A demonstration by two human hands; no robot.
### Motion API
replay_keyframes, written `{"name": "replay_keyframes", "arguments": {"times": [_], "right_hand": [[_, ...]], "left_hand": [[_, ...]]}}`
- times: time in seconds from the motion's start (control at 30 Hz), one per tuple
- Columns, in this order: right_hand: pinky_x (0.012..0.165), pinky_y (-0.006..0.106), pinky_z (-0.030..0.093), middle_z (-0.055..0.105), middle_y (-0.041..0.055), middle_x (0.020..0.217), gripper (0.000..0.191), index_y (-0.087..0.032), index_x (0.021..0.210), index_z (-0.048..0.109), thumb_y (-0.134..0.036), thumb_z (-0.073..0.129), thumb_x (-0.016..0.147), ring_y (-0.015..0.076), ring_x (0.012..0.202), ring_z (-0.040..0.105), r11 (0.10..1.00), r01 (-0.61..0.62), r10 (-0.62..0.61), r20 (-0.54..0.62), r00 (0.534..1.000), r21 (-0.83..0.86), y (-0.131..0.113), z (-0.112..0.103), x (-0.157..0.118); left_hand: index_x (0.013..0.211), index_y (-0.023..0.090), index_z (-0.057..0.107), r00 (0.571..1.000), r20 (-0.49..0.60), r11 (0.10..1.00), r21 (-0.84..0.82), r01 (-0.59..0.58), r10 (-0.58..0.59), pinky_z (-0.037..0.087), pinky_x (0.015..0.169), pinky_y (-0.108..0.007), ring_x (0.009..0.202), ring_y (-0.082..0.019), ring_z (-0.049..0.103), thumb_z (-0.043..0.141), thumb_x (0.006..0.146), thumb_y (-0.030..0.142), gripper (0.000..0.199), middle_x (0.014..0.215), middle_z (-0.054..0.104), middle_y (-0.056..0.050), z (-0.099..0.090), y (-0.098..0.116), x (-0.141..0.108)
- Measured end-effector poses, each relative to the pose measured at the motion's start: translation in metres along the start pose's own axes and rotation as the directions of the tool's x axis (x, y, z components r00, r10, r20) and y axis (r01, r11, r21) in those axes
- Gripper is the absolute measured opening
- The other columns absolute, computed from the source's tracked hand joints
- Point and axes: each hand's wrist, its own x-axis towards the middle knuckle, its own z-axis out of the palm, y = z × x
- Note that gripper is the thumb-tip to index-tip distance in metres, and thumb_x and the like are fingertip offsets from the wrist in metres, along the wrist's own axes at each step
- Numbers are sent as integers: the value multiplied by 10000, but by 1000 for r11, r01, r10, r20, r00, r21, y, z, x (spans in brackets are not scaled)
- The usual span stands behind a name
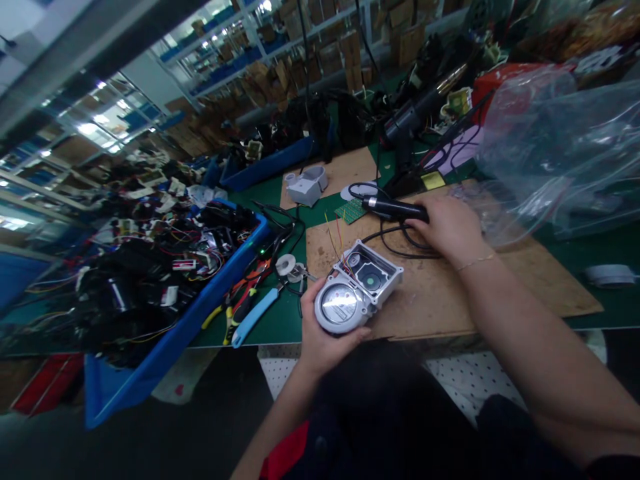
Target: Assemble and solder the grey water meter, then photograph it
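Note:
My left hand [325, 343] grips a light grey device housing [357, 287] from its near left side, at the front of the brown board. The housing has a round, shiny clear cover and an open square compartment, from which thin red and yellow wires stick up. My right hand [453, 227] is closed around the end of a black corded tool [395, 208] that looks like an electric screwdriver. It lies nearly level above the board, its silver-ringed end pointing left. Just beyond that end is a green circuit board [351, 211]. The fingertips of the right hand are partly hidden.
Pliers with a light blue handle [256, 317] and other hand tools lie left of the brown board [430, 307]. A blue bin [200, 333] full of wired parts stands further left. Behind are another grey housing [306, 185] and a hot-air gun [405, 127]. Clear plastic bags [560, 147] fill the right.

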Motion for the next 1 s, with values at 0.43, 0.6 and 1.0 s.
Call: {"name": "replay_keyframes", "arguments": {"times": [0.43,0.6,1.0], "right_hand": [[873,372,474,641,163,1165,440,-109,1203,627,-418,744,913,307,1080,606,974,-43,96,-237,967,222,-8,-9,-3],[851,344,475,661,140,1089,409,-108,1160,609,-343,780,874,213,947,629,761,-97,285,-196,938,641,-20,-29,-3],[603,211,418,689,116,1243,434,-137,1321,666,-251,306,1107,63,838,640,416,-20,224,-81,971,909,-64,-136,-25]], "left_hand": [[1444,242,406,1000,17,997,-71,-19,21,578,964,-442,1126,-296,689,935,639,546,1010,1297,586,-121,3,0,5],[1518,245,289,997,72,997,-82,-8,14,535,1061,-527,1259,-355,635,892,674,616,1102,1417,542,-187,1,-4,1],[1570,200,343,967,17,951,176,-253,254,380,1198,-617,1494,-376,402,829,828,429,916,1589,437,-209,-1,10,-2]]}}
